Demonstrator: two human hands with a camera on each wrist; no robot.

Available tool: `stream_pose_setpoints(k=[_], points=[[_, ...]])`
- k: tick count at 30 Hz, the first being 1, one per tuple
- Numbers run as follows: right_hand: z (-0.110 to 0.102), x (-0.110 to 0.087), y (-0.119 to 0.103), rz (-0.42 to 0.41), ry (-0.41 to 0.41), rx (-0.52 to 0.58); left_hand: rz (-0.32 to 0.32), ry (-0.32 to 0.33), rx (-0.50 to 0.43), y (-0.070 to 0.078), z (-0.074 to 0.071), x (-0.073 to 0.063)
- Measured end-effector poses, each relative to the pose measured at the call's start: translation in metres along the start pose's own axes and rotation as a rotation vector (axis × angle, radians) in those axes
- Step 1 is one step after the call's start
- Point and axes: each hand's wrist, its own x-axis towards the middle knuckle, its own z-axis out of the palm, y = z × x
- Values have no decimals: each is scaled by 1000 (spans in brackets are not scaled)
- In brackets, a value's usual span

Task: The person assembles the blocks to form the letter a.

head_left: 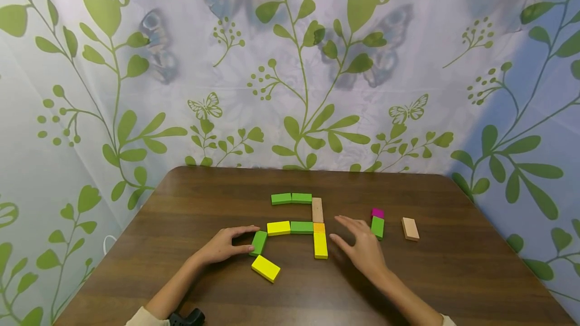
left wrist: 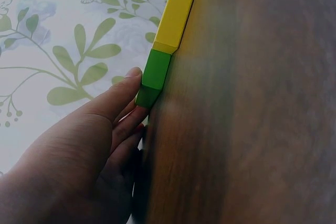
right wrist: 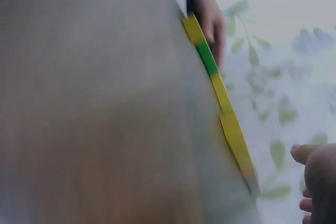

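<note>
My left hand [head_left: 224, 245] is at a green block [head_left: 259, 243] on the left, pinching it between thumb and fingers. In the left wrist view the thumb lies along the near end of this green block [left wrist: 156, 70], with fingers curled at its side. A yellow block [head_left: 266, 268] lies slanted just below it. Right of the green block, a yellow block [head_left: 278, 228] and another green block [head_left: 301, 228] form a row. My right hand [head_left: 362, 245] hovers with fingers spread and nothing in it, right of an upright-running yellow block [head_left: 320, 245] with an orange block [head_left: 319, 227] at its top.
Two green blocks [head_left: 291, 198] form a row farther back, joined to a wood-coloured block [head_left: 317, 210]. To the right lie a magenta block [head_left: 377, 213], a green block [head_left: 377, 228] and a pale wooden block [head_left: 410, 229]. A patterned curtain hangs behind the brown table [head_left: 217, 185].
</note>
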Motion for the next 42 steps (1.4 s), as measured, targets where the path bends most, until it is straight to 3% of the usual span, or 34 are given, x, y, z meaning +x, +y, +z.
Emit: stream_pose_setpoints(k=[5, 9, 14, 22, 34, 42], points=[[-18, -5, 42, 128, 54, -83, 4, -2, -2, 1, -1, 0], [-29, -11, 61, 231, 17, -129, -7, -4, -5, 0, -1, 0], [-30, -15, 70, 306, -39, -136, 1, -2, -7, -1, 0, 1], [-28, -16, 72, 354, -84, -146, 26, 9, 14, -2, 1, 0], [-29, -18, 60, 372, -80, -136, 20, 2, -4, -1, -1, 0], [-19, -18, 24, 203, 9, 29, 19, 5, -1, -2, 0, 0]])
